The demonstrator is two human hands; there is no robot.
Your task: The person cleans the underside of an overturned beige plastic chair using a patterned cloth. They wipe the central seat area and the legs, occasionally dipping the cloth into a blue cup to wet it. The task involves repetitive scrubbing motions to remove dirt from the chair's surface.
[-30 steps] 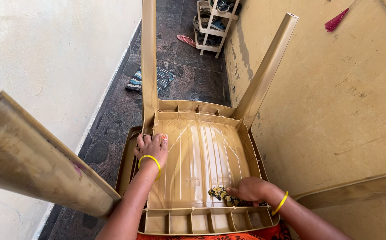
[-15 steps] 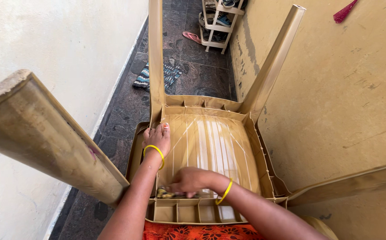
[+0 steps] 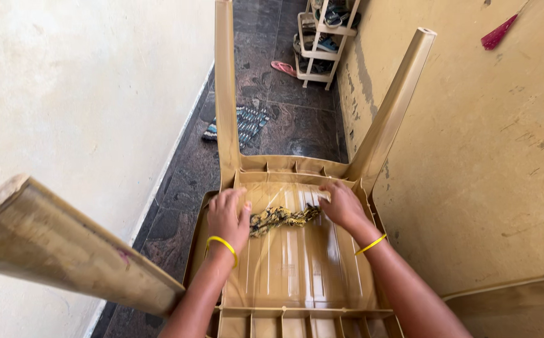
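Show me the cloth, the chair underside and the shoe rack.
cloth (image 3: 281,217), head view, middle of the twisted rag
chair underside (image 3: 297,275), head view, bare ribbed panel
shoe rack (image 3: 322,47), head view, white shelf frame

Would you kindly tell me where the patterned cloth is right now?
In the head view, the patterned cloth lies on the overturned chair's underside, stretched between the left hand and right hand.

Home setting, narrow passage or entryway beside house. Dark stone-tile floor (image 3: 297,125) between plain cream wall (image 3: 84,94) and scuffed tan wall (image 3: 472,156). White shoe rack (image 3: 325,37) loaded with footwear at far end, pink sandal (image 3: 283,67) loose beside it, patterned doormat (image 3: 241,122) on floor. Upturned tan plastic chair (image 3: 297,263) is ordinary household furniture.
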